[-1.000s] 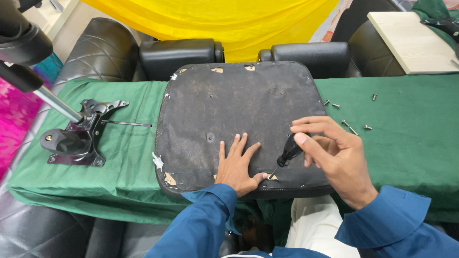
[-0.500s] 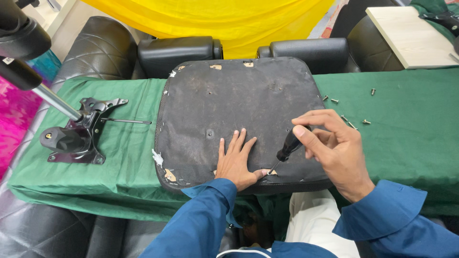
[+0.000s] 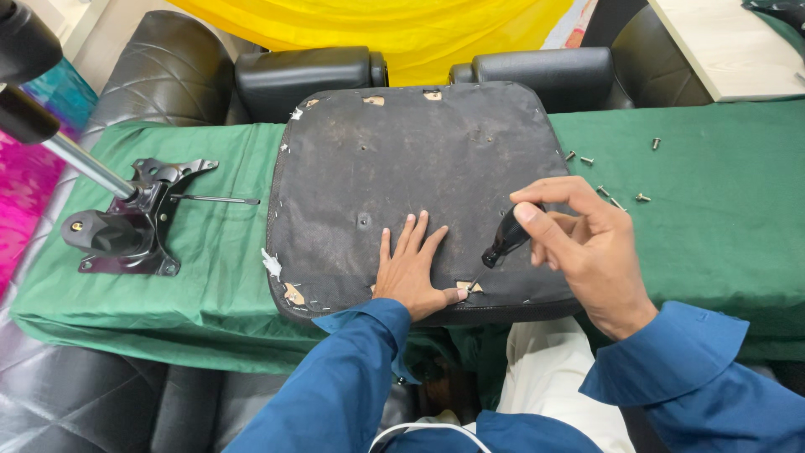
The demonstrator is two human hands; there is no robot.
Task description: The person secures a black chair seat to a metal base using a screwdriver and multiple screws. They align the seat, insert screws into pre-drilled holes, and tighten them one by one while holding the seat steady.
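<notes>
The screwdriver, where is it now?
In the right hand, the screwdriver points at the seat pad's near edge, beside the left hand.

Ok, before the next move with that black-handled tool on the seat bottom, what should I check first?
1. Left hand flat on the seat bottom, steadying it: ok.
2. Right hand gripping the tool's black handle: ok.
3. Tool tip on target at the near edge of the seat bottom: cannot tell, the tip is too small to make out.
4. Left thumb away from the tip: not ok, it lies right beside it.
5. Loose screws on the green cloth, away from the hands: ok.
6. Metal bracket resting on the cloth to the left, apart from the seat bottom: ok.
</notes>
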